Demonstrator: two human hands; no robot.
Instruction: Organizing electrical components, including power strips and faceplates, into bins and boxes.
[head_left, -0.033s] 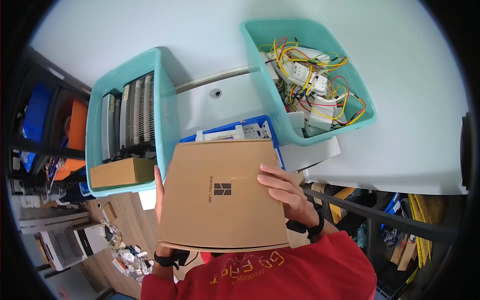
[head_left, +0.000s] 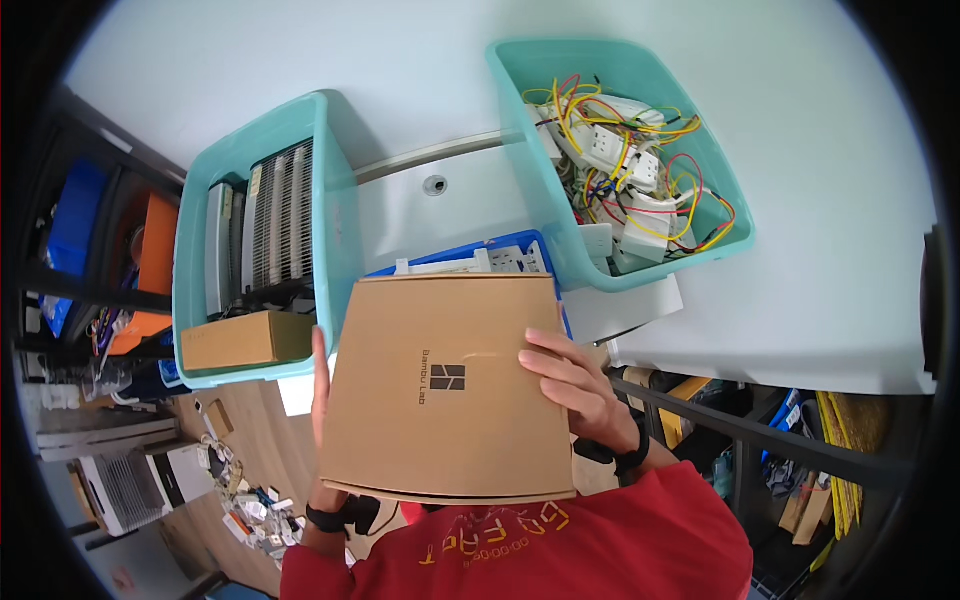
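Note:
A flat brown cardboard box [head_left: 440, 430] is held up in front of my red top, over part of a blue tray [head_left: 505, 240] holding white socket strips and fittings. My left hand [head_left: 321, 390] grips the box's left side, its fingers along the edge and partly hidden. My right hand [head_left: 577, 390] lies over the box's right side, fingers curled onto its top face.
Two teal bins stand on the white counter [head_left: 830, 210]: the left bin [head_left: 340, 200] holds grilled appliances and a carton, the right bin [head_left: 520, 60] tangled wires and socket strips. Dark shelving [head_left: 740, 430] flanks them. Loose small items [head_left: 260, 510] litter the wooden floor.
The box and my hands have shifted very slightly up and to the right.

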